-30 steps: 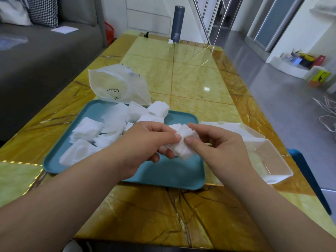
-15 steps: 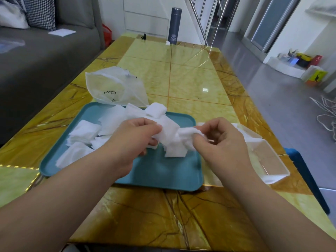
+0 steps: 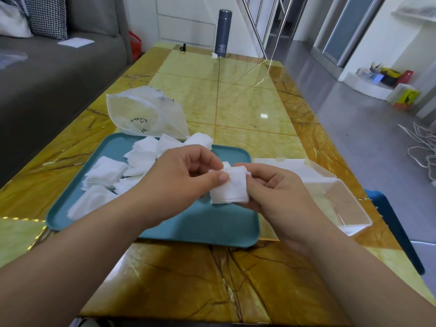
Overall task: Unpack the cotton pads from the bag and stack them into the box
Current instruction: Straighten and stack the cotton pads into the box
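Observation:
Both hands hold a small squared stack of white cotton pads (image 3: 232, 186) above the right part of the teal tray (image 3: 200, 227). My left hand (image 3: 181, 182) pinches the stack's left edge with thumb and fingers. My right hand (image 3: 273, 192) grips its right side from below. Several loose cotton pads (image 3: 111, 175) lie heaped on the tray's left half. The clear plastic bag (image 3: 144, 112) lies slack behind the tray. The clear box (image 3: 335, 204) stands open right of the tray, its lid (image 3: 290, 165) folded back.
The yellow marble-patterned table (image 3: 236, 109) stretches ahead, with a dark flask (image 3: 223, 36) at its far end. A grey sofa (image 3: 47, 74) runs along the left. A blue stool edge (image 3: 396, 232) shows at the table's right side, and white cords (image 3: 422, 147) lie on the floor.
The loose bunch of pads stretched between my hands has been gathered into a neat squared stack. My hands have come closer together over the tray.

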`<state>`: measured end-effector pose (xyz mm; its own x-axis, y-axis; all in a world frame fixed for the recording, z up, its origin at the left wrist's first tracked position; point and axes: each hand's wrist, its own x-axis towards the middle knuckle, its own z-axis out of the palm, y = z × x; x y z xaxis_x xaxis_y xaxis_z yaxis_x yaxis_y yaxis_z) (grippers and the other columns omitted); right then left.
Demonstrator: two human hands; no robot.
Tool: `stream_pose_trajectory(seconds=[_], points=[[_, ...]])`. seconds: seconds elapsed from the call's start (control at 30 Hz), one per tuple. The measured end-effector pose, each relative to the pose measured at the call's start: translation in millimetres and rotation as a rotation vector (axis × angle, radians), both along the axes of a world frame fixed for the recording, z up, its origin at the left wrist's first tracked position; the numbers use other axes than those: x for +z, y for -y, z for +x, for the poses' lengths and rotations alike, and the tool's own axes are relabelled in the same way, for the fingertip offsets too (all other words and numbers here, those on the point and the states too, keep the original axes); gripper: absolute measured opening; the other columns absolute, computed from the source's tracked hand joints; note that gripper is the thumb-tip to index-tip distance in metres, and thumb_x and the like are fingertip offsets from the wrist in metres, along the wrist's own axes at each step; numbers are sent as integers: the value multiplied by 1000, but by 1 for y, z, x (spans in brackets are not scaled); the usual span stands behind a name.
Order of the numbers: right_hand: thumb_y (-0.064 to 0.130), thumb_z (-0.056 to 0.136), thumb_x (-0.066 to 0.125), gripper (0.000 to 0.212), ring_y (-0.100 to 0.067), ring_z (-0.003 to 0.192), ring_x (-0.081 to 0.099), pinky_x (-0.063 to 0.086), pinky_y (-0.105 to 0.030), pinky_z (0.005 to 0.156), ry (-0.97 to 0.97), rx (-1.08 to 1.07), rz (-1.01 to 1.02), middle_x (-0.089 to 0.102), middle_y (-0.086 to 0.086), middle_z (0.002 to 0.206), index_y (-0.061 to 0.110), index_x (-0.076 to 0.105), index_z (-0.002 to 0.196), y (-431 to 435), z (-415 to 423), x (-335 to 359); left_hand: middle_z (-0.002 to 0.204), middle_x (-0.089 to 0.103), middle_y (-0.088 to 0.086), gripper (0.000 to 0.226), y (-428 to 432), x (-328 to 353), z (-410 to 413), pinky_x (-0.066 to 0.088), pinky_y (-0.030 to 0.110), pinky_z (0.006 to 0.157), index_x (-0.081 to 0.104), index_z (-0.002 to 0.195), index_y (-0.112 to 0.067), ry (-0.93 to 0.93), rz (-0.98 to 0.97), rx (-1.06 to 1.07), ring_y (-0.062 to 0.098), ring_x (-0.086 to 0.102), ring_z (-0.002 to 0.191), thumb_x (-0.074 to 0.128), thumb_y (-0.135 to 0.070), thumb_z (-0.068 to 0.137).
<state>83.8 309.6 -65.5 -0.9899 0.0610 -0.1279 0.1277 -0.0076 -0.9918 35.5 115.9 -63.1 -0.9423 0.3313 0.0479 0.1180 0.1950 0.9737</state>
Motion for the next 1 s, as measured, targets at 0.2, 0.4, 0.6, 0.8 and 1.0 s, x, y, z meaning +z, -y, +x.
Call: stream_pose_trajectory(seconds=[0.2,0.4,0.6,0.8,1.0], points=[[10,104,60,23,-29,107,76,56,-52,102,17,52,25,80,-10,110,15,75,121,-1,-2,-4,75,71,16,8,1,0,1,47,29,59,75,84,-16,-71,-41,-48,15,56,62,83,-15,85],[8,106,53,27,-28,110,74,56,-51,103,18,87,-3,78,-11,114,13,74,123,-1,1,-2,77,73,14,8,1,-4,-1,48,33,61,75,84,-18,-76,-42,-13,17,58,64,83,-19,85],[3,95,70,31,-30,109,74,56,-50,103,-16,108,-3,79,-12,110,13,71,124,-1,3,-4,73,70,8,20,1,-7,-2,47,28,54,69,95,-25,-128,-143,74,7,56,56,84,-32,83],[1,92,70,24,-18,103,74,57,-33,97,-2,50,233,80,0,100,22,77,103,8,4,-22,61,63,-8,11,8,-21,4,38,15,51,74,89,-28,-123,-355,-63,-1,50,50,83,-27,83],[12,88,78,24,-1,96,71,54,-19,92,-6,-45,553,76,14,97,23,78,110,15,7,-30,63,67,-16,11,12,-36,10,41,17,52,72,79,-30,-137,-567,-27,-1,58,54,81,-35,81]])
